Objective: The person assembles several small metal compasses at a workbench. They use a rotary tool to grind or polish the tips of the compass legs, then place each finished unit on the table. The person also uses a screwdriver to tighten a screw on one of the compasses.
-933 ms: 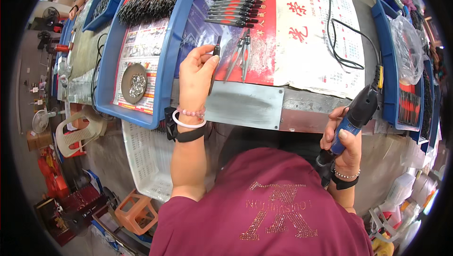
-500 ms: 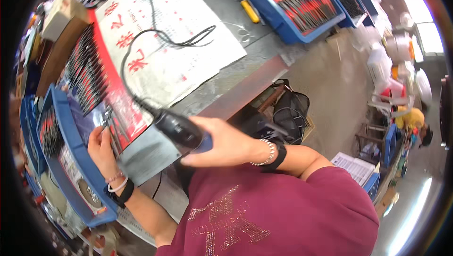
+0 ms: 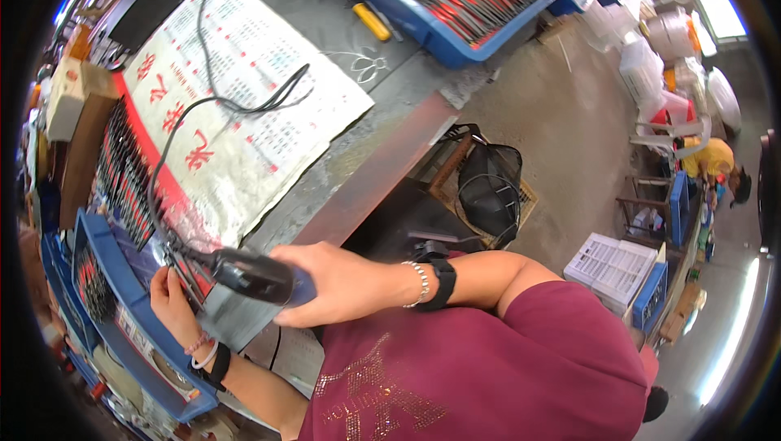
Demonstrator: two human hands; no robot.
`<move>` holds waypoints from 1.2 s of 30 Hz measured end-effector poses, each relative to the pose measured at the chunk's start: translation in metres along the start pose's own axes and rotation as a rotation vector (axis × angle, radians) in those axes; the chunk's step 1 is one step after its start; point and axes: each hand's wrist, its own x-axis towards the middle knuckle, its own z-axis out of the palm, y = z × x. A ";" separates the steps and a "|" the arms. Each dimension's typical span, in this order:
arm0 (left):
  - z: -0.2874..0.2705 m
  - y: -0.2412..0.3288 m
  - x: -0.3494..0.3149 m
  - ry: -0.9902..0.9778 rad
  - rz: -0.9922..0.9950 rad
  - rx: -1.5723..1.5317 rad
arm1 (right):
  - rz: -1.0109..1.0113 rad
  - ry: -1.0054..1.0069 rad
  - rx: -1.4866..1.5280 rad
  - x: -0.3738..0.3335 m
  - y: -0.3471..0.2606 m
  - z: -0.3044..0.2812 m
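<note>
My right hand point(image 3: 342, 285) is wrapped round a black, rounded handheld corded tool point(image 3: 254, 275) with a dark blue end. Its cable runs from the far end up over the printed sheet point(image 3: 268, 75). My left hand point(image 3: 169, 303) is closed, fingertips pinched at slim metal pieces point(image 3: 189, 280) that lie by the red edge of the sheet. The tool's far end hangs close beside those pieces and partly hides them. Left of them, rows of slender black-and-red pieces point(image 3: 126, 176) lie on the table.
A long blue tray point(image 3: 150, 335) stands left of my left hand, holding more black-and-red pieces. Another blue tray point(image 3: 464, 46) with similar pieces is at the far side, near a yellow-handled tool point(image 3: 372, 22). A black bag point(image 3: 492, 189) rests beyond the table's edge.
The view has shifted a little. My right hand and the black corded tool have moved left, nearer to my left hand. My left hand stays at the metal pieces.
</note>
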 end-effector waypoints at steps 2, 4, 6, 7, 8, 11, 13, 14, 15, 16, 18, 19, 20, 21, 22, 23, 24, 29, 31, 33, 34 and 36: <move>-0.006 -0.003 0.000 -0.061 -0.008 -0.044 | -0.018 -0.005 0.040 0.002 0.000 0.003; -0.010 -0.004 0.000 -0.073 -0.099 -0.032 | -0.063 0.006 0.032 0.004 -0.002 0.005; -0.011 -0.001 -0.001 -0.134 -0.091 -0.015 | -0.036 -0.003 0.012 0.004 -0.004 0.005; -0.010 0.003 0.001 -0.138 -0.070 -0.016 | -0.036 -0.014 0.023 0.004 -0.004 0.005; -0.008 0.007 -0.001 -0.176 -0.100 -0.148 | -0.030 -0.012 0.032 0.004 -0.005 0.005; -0.003 0.022 -0.006 -0.113 -0.179 -0.139 | -0.046 -0.001 0.055 0.004 -0.005 0.006; 0.001 0.030 -0.010 -0.137 -0.085 -0.126 | -0.061 0.024 0.074 0.002 -0.004 0.006; 0.001 0.033 -0.011 -0.149 -0.071 -0.050 | -0.066 0.038 0.095 0.000 -0.003 0.003; 0.004 0.033 -0.010 -0.060 -0.081 0.011 | -0.076 0.015 0.132 0.001 -0.004 0.002; 0.000 0.033 -0.016 -0.070 -0.139 -0.027 | -0.060 0.032 0.023 0.000 -0.005 0.001; 0.002 0.029 -0.015 -0.015 -0.010 -0.007 | -0.048 0.012 -0.055 0.000 -0.010 -0.004; 0.001 0.028 -0.015 0.039 -0.018 0.064 | -0.025 0.012 -0.071 -0.002 -0.013 -0.007; 0.001 0.026 -0.013 0.053 0.037 0.050 | 0.034 -0.006 -0.115 -0.005 -0.017 -0.011; 0.004 0.024 -0.017 0.078 -0.041 -0.085 | 0.130 0.011 -0.012 -0.005 -0.019 -0.011; 0.003 0.024 -0.015 0.079 -0.095 -0.022 | 0.224 0.040 0.098 -0.008 -0.023 -0.011; 0.005 0.022 -0.016 0.117 -0.018 0.045 | 0.249 0.080 0.112 -0.007 -0.025 -0.009; 0.006 0.023 -0.014 0.083 -0.080 -0.036 | 0.231 0.100 0.181 -0.008 -0.027 -0.007; 0.011 0.030 -0.010 0.071 -0.159 -0.201 | 0.225 0.081 0.127 -0.003 -0.029 -0.006; 0.012 0.033 -0.007 0.056 -0.177 -0.192 | 0.231 0.072 0.123 -0.002 -0.027 -0.006; 0.013 0.035 -0.007 0.084 -0.151 -0.114 | 0.236 0.049 0.126 -0.003 -0.025 -0.005; 0.013 0.036 -0.007 0.100 -0.151 -0.074 | 0.241 0.046 0.129 -0.003 -0.025 -0.004; 0.014 0.036 -0.008 0.140 -0.070 0.062 | 0.273 0.052 0.104 -0.003 -0.024 -0.003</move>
